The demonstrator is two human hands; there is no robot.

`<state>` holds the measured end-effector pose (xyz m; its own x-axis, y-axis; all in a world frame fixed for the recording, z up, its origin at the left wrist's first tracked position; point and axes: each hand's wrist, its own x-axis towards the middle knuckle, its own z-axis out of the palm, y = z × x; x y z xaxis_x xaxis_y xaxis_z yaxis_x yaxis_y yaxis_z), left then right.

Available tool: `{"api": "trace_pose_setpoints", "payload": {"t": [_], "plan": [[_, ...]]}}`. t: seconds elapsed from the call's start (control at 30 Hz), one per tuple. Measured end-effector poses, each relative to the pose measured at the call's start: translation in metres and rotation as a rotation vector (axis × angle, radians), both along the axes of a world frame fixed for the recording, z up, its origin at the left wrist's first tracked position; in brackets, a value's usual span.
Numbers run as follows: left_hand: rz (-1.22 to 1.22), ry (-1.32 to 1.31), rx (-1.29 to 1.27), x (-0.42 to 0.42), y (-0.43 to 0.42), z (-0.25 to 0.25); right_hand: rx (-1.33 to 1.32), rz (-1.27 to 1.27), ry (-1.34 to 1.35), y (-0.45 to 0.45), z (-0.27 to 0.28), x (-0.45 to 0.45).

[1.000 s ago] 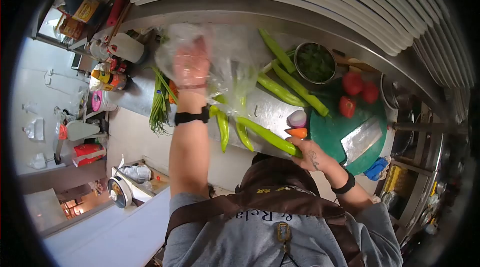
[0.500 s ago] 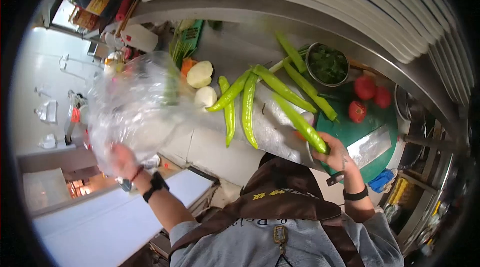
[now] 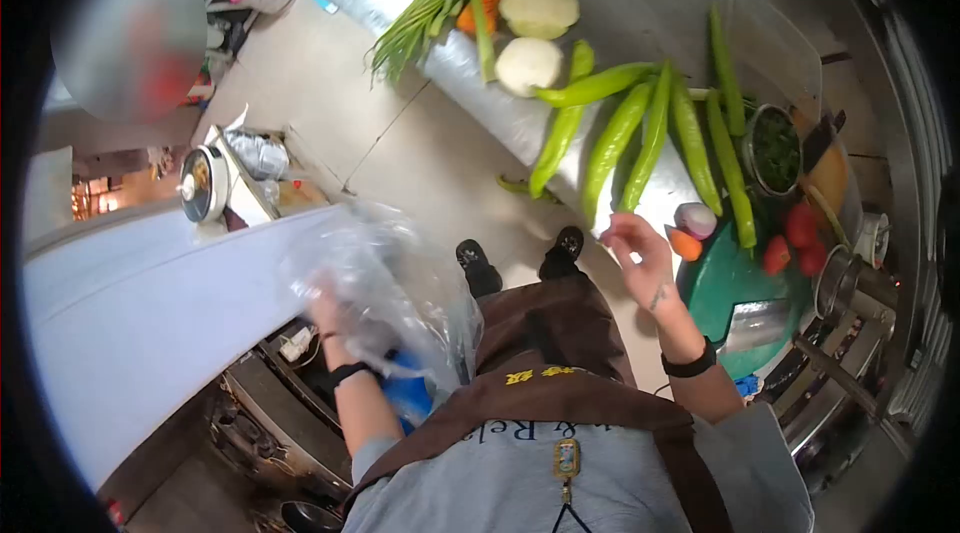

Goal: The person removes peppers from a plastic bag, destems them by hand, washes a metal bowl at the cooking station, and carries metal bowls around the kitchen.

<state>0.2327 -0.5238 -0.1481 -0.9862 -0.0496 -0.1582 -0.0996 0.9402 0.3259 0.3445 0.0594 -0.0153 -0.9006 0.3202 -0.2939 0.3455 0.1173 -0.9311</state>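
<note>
My left hand [image 3: 325, 305] grips a crumpled clear plastic bag [image 3: 385, 278], low on the left beside the white surface; the bag partly covers its fingers. My right hand [image 3: 642, 251] is at the counter's front edge, fingers loosely curved and apart, fingertips close to the lower tips of the long green peppers [image 3: 613, 148]. Several of these peppers lie side by side on the metal counter. A peeled white vegetable [image 3: 528, 67] and a pale cut one [image 3: 540, 11] lie to their left. Near my right hand are a carrot piece [image 3: 684, 245] and a purple onion [image 3: 695, 220].
A green cutting board [image 3: 715, 283] bears a cleaver [image 3: 757, 325] and red tomatoes [image 3: 800, 225]. A metal bowl of leafy greens [image 3: 774, 148] stands behind. Green stalks [image 3: 425, 18] overhang the counter's left end. On the floor lies a green pepper [image 3: 525, 189]. A white surface [image 3: 170, 303] is at left.
The green pepper has left my right hand, and another now lies in the row. My left hand has brought the plastic bag down and nearer my body. The view has turned downward.
</note>
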Motion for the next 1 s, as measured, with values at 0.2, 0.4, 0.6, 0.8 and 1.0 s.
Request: {"api": "trace_pose_setpoints", "payload": {"t": [0.2,0.4,0.6,0.8,1.0], "plan": [[-0.053,-0.361,0.291,0.044,0.078,-0.016,0.248,0.539,-0.151,-0.124,-0.121,-0.046],[-0.082,-0.541,0.442,0.095,0.033,-0.016,0.495,0.727,-0.667,-0.163,-0.290,-0.103],[0.347,-0.444,0.426,0.131,-0.023,-0.072,0.667,0.448,-0.874,-0.159,-0.436,-0.125],[0.785,-0.420,0.510,0.135,-0.030,-0.124,-0.312,-0.429,-0.999,-0.131,-0.636,-0.106],[0.630,-0.532,0.343,0.127,-0.030,-0.194,0.001,0.045,-0.850,-0.132,-0.828,-0.105]]}}
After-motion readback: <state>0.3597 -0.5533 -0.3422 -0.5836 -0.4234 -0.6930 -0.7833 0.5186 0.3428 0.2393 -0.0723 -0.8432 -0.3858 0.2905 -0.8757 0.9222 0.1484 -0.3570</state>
